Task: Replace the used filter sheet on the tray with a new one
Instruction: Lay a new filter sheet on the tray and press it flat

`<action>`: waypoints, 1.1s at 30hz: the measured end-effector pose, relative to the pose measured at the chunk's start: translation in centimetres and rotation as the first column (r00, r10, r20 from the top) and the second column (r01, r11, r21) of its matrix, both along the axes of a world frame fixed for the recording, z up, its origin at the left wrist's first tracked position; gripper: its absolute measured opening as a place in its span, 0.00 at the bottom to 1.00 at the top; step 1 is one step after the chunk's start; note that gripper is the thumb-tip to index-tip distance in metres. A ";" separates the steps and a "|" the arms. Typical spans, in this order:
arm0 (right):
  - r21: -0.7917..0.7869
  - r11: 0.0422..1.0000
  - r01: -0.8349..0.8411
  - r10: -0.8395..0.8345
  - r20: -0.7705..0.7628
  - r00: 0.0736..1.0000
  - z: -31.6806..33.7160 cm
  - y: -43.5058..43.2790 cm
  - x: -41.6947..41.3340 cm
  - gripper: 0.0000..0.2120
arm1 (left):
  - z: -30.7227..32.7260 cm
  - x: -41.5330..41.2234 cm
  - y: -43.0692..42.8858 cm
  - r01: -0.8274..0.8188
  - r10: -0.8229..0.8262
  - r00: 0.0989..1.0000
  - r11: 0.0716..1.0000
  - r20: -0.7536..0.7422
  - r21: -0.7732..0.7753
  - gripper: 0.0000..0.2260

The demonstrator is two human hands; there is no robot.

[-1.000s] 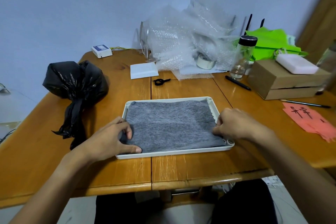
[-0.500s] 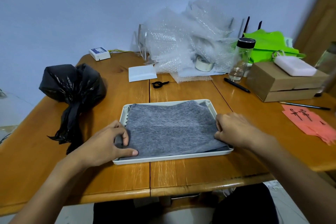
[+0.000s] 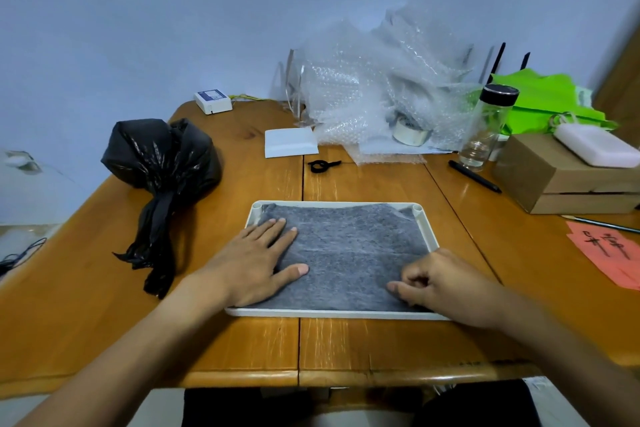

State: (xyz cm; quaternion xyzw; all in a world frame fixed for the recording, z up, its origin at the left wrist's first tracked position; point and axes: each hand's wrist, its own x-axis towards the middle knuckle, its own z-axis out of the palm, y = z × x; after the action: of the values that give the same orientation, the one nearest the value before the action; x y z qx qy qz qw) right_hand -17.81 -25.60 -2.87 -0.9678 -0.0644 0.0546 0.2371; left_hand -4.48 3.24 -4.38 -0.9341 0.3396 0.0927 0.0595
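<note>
While left hand (image 3: 254,262) lies flat, fingers spread, pinning sheet (image 3: 346,253) in tray (image 3: 332,314), right hand (image 3: 440,282) pinches near corner, apparently seating it.

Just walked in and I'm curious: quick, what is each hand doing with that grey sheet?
Left hand: open, flat on the grey sheet, holding nothing.
Right hand: fingers curled at the sheet's near right corner; whether they pinch it cannot be told.

A grey sheet (image 3: 346,253) is spread in the white tray (image 3: 426,232). It is pressed flat by the left hand (image 3: 252,263). Its near right corner is pinched by the right hand (image 3: 446,284).
</note>
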 end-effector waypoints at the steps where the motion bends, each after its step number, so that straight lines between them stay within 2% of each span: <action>1: 0.010 1.000 0.013 -0.012 -0.033 0.999 0.2 -0.1 0.1 0.22 | 0.0 -0.1 0.0 -0.022 0.022 1.000 0.999 0.009 0.027 0.44; 3: 0.048 0.997 0.058 -0.052 -0.106 0.993 0.7 -0.1 0.6 0.20 | 0.3 -0.4 0.0 -0.058 0.058 0.998 0.995 0.010 0.081 0.52; 4: 0.048 0.995 0.087 -0.082 -0.089 0.993 1.0 0.0 1.1 0.19 | 0.5 -0.5 0.0 -0.066 0.067 0.998 0.993 -0.001 0.102 0.56; 6: -0.083 0.983 0.161 -0.147 0.152 0.977 0.9 -0.2 2.6 0.13 | 1.4 -0.6 -0.3 -0.063 0.063 0.998 0.990 0.009 0.125 0.62; 7: -0.169 0.964 0.206 -0.152 0.286 0.946 0.5 -0.3 3.4 0.12 | 1.8 -0.5 -0.5 -0.059 0.055 0.998 0.991 0.035 0.122 0.64; 8: -0.227 0.945 0.234 -0.148 0.341 0.928 0.1 -0.4 4.3 0.16 | 2.2 -0.4 -0.9 -0.052 0.045 0.997 0.994 0.070 0.097 0.64; 10: -0.283 0.934 0.217 -0.157 0.222 0.962 -1.0 -0.2 5.7 0.25 | 2.3 0.0 -1.9 -0.013 0.016 0.993 0.999 0.119 -0.030 0.58; 12: -0.328 0.936 0.126 -0.108 0.072 0.992 -2.3 0.4 6.5 0.31 | 1.8 0.5 -2.9 0.050 -0.042 0.997 0.987 0.058 -0.156 0.45; 14: -0.364 0.929 0.068 -0.065 0.022 0.998 -3.1 0.9 6.5 0.33 | 0.8 1.0 -3.5 0.107 -0.111 0.994 0.983 -0.015 -0.149 0.39; 17: -0.391 0.917 0.080 -0.082 0.012 0.997 -3.2 1.2 6.3 0.35 | -0.7 1.7 -3.1 0.101 -0.105 0.993 0.992 -0.052 -0.072 0.39; 24: -0.492 0.854 0.168 -0.193 0.001 0.981 -2.9 1.1 5.7 0.42 | -0.8 0.9 -2.3 -0.053 0.053 0.998 0.999 -0.016 0.002 0.50; 28: -0.495 0.848 0.191 -0.209 0.020 0.978 -2.6 0.7 5.6 0.40 | 0.0 0.5 -1.7 -0.122 0.119 0.992 0.988 0.029 0.096 0.57; 30: -0.481 0.857 0.187 -0.170 0.078 0.982 -2.2 1.2 5.7 0.36 | 0.5 0.4 -1.9 -0.109 0.106 0.994 0.990 0.034 0.093 0.57; 33: -0.354 0.933 0.069 -0.040 0.087 0.995 -1.6 2.9 5.8 0.31 | 0.7 0.3 -3.4 0.059 -0.056 0.998 0.995 0.027 -0.087 0.44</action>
State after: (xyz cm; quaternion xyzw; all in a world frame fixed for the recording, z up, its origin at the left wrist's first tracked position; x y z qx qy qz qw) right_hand -11.97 -22.68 -4.46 -0.9976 -0.0358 0.0208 0.0562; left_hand -4.22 -0.18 -3.66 -0.9267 0.3693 0.0645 0.0254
